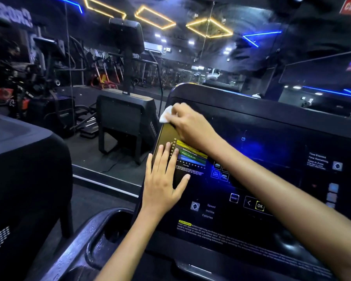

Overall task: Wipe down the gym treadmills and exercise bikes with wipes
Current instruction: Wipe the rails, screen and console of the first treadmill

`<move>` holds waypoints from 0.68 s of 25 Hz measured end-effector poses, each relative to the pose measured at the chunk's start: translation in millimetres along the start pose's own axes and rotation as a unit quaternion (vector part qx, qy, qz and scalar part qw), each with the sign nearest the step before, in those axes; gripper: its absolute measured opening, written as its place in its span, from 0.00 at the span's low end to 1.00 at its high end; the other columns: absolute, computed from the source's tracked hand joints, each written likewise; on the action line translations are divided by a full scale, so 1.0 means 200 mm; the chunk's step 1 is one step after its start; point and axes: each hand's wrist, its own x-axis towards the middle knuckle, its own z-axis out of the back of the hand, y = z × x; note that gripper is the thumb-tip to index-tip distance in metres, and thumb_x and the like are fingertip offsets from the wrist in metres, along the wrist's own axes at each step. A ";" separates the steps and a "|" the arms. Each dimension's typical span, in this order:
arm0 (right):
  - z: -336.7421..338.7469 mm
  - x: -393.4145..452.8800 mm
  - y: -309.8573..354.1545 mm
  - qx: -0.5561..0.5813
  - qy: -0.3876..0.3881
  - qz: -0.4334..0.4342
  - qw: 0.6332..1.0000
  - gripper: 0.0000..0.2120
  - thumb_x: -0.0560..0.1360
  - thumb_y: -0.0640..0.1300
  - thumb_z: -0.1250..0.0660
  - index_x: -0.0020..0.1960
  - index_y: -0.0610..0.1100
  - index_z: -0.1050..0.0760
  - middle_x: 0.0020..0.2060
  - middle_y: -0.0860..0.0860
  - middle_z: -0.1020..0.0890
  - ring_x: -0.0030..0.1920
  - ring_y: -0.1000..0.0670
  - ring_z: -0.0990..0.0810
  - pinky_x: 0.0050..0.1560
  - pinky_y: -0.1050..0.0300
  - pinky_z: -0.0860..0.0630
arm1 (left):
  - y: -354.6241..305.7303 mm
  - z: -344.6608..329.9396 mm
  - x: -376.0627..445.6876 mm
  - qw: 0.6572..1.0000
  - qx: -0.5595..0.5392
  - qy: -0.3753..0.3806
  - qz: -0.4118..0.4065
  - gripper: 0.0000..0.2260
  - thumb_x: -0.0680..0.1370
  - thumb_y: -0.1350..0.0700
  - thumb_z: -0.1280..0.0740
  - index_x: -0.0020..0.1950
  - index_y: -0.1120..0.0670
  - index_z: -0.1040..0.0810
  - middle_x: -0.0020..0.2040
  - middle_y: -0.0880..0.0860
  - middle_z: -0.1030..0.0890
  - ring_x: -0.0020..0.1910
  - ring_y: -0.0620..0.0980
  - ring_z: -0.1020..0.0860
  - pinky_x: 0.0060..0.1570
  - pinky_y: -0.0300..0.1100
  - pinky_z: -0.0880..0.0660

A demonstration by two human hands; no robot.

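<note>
A white wipe (166, 114) was held bunched under the curled fingers (175, 118) of the right hand (187, 126) and pressed against the upper left corner of a treadmill console (272, 151), just above the coloured heart-rate chart (190, 154) printed on the panel. The right arm was stretched across the console from its lower right edge. The left hand (162, 181) was laid flat near the console's left edge, its fingers straight and slightly spread, the fingertips touching the lower part of the chart and the thumb held out to the side. The two hands were seen near each other but apart. Lower on the panel, a reset button (234, 198), an arrow key and a yellow-ringed OK button (259, 206) were visible, along with the words Speed, Incline and Calories and a block of warning text by the bottom edge. A dark cup holder (107, 238) was seen below the console's lower left corner. Beyond the console, a mirrored wall (190, 47) showed yellow and blue ceiling lights and other gym machines.
</note>
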 end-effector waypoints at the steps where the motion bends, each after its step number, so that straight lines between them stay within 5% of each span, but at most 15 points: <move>1: -0.01 -0.05 0.02 -0.005 0.004 0.011 1.000 0.11 0.64 0.30 0.29 0.46 0.38 0.22 0.41 0.44 0.24 0.41 0.46 0.27 0.25 0.59 0.30 | 0.00 0.00 0.00 1.000 0.001 0.001 -0.001 0.28 0.77 0.44 0.40 0.74 0.57 0.37 0.75 0.56 0.38 0.75 0.52 0.43 0.73 0.54 0.47; 5: 0.12 -0.25 -0.11 0.010 -0.097 -0.176 0.980 0.14 0.70 0.34 0.43 0.49 0.37 0.21 0.40 0.40 0.24 0.41 0.40 0.24 0.30 0.54 0.26 | 0.01 0.00 -0.01 1.000 0.002 0.004 -0.003 0.28 0.78 0.44 0.41 0.74 0.57 0.37 0.75 0.56 0.38 0.75 0.53 0.43 0.73 0.55 0.47; 11: 0.20 -0.45 -0.16 -0.038 -0.191 -0.363 0.911 0.11 0.71 0.28 0.39 0.49 0.34 0.21 0.41 0.38 0.25 0.40 0.38 0.26 0.37 0.53 0.29 | 0.00 0.00 -0.01 1.000 -0.003 0.011 0.001 0.28 0.78 0.44 0.41 0.74 0.58 0.37 0.75 0.57 0.38 0.76 0.53 0.43 0.74 0.55 0.48; 13: 0.14 -0.35 -0.08 0.007 -0.175 -0.298 0.938 0.12 0.69 0.27 0.39 0.48 0.35 0.21 0.40 0.39 0.25 0.41 0.42 0.27 0.37 0.53 0.30 | 0.00 0.01 -0.01 1.000 -0.009 0.014 -0.002 0.28 0.77 0.45 0.40 0.73 0.58 0.36 0.75 0.57 0.38 0.76 0.54 0.43 0.74 0.55 0.48; 17: 0.05 -0.27 0.11 0.043 -0.024 -0.079 0.996 0.11 0.65 0.29 0.36 0.44 0.39 0.20 0.38 0.43 0.25 0.39 0.45 0.26 0.26 0.61 0.33 | 0.02 0.03 -0.15 1.000 0.001 0.008 0.028 0.28 0.78 0.45 0.40 0.74 0.58 0.38 0.75 0.60 0.41 0.75 0.55 0.44 0.74 0.51 0.48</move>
